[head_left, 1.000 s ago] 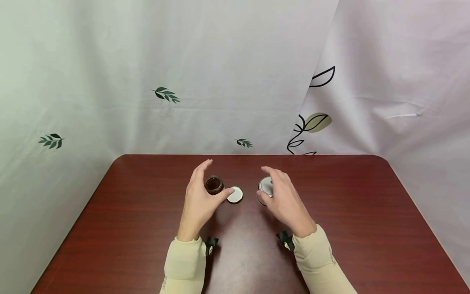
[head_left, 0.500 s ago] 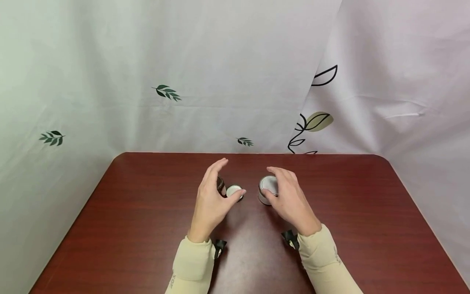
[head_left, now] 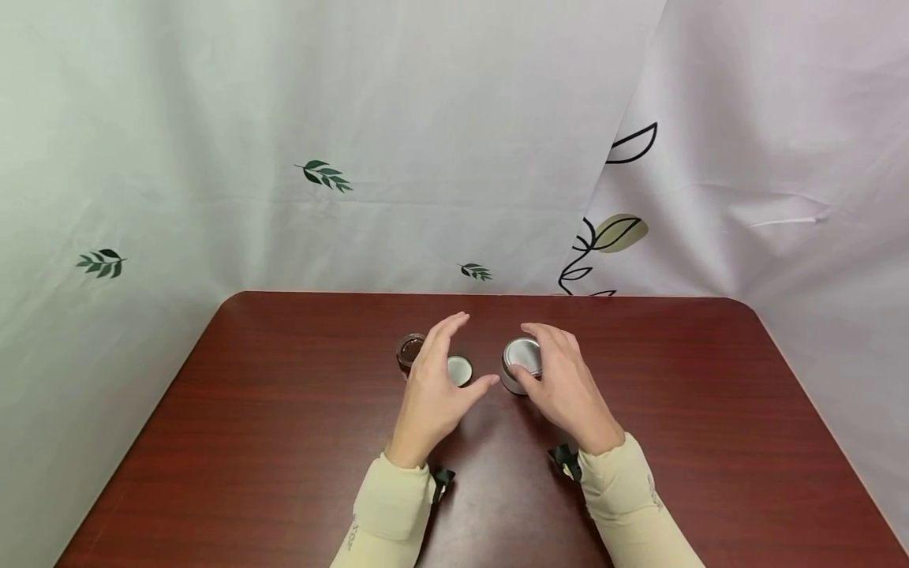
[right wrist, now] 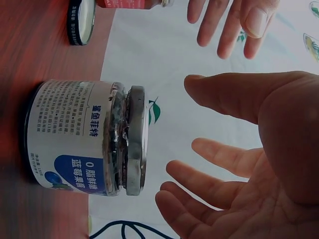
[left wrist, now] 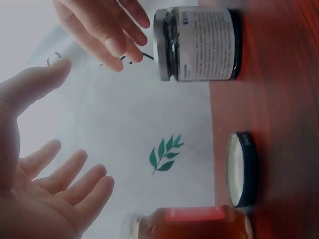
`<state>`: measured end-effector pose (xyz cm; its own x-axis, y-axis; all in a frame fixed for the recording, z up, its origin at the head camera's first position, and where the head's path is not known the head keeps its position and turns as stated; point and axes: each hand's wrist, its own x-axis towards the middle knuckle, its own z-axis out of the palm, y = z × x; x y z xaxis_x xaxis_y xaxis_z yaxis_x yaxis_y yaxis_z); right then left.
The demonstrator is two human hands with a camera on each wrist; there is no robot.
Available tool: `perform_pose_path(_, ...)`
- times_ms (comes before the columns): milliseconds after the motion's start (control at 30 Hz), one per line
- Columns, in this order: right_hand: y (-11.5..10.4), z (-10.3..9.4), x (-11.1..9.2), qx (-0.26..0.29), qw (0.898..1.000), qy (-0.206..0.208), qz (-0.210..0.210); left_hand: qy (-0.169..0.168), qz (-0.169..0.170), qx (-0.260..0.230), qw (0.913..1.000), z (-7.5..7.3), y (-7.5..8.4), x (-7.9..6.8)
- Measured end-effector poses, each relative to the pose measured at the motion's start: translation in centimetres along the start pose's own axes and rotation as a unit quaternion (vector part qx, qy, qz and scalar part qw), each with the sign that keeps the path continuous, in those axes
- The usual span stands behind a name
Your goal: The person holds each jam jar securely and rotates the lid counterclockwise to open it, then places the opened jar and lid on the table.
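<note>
both hands (head_left: pixel 433 398) hover half-cupped, the right (head_left: pixel 566 386) near a lidded jar (right wrist: pixel 75 137).

1. On the table (head_left: pixel 270 442), nearer its far edge and roughly midway between its side edges: uncapped jar (head_left: pixel 409 351) leftmost, loose lid (head_left: pixel 459 371) just right of it, lidded jar (head_left: pixel 522 355) rightmost, apart from both.
2. Left hand (head_left: pixel 435 394): above the table, before the loose lid.
3. Right hand (head_left: pixel 563 383): above the lidded jar, toward the table's right edge.
4. Cloth (head_left: pixel 426 102): behind the far edge.
</note>
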<state>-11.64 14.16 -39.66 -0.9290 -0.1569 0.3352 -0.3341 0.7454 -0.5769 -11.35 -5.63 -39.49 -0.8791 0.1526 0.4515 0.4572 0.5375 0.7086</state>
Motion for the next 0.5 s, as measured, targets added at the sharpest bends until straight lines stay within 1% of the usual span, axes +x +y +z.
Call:
perform_pose_path(100, 0.1, 0.0, 0.0, -0.001, 1.000, 0.001, -0.003, -0.002, 0.009, -0.003, 1.0000, 0.3, 0.0, -0.1)
perform_pose_path(200, 0.2, 0.1, 0.0, -0.001, 1.000, 0.001, -0.002, -0.008, 0.010, -0.003, 0.9999, 0.6, 0.0, -0.1)
perform_pose_path(500, 0.5, 0.2, 0.0, -0.003, 1.000, 0.000, 0.011, -0.034, -0.004, 0.003, 0.9994, 1.7, -0.2, -0.3)
